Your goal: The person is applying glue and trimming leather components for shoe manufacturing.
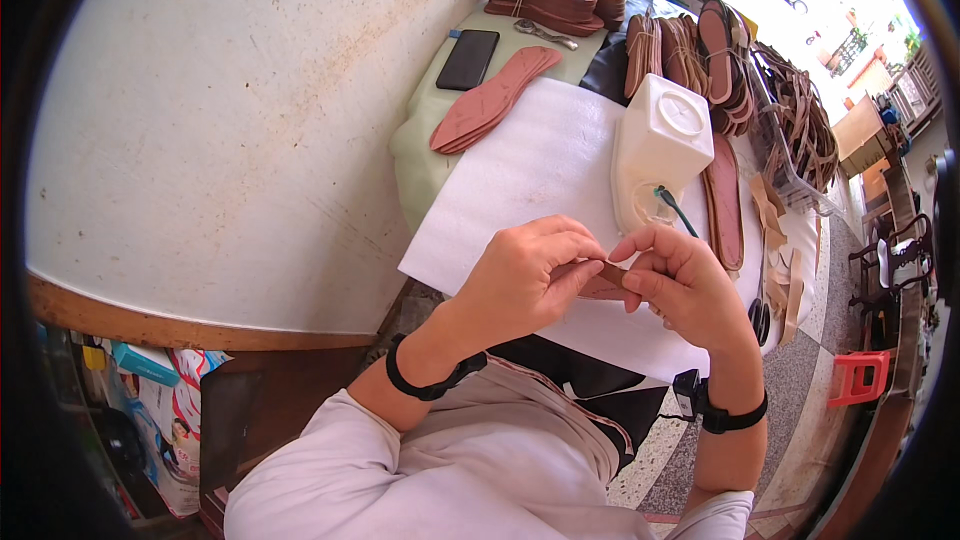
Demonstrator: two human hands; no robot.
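My left hand (533,270) and my right hand (682,280) meet over the near part of the white foam sheet (520,155). Between them runs a narrow brown strip (613,274), pinched by the fingertips of both. A reddish-brown insole (600,290) shows just under the strip, mostly hidden by my fingers; I cannot tell whether the strip touches it. Beyond my right hand stands a white plastic container (665,135) with an opening low on its near side. A dark green handle (677,209) sticks out of that opening.
A small insole stack (490,105) lies by a black phone (468,60). Bundled insoles (545,2) sit at the back; more bundles (685,55) stand right of them. A clear bin of brown strips (800,125) borders the right side. Scissors (760,320) rest near the right edge.
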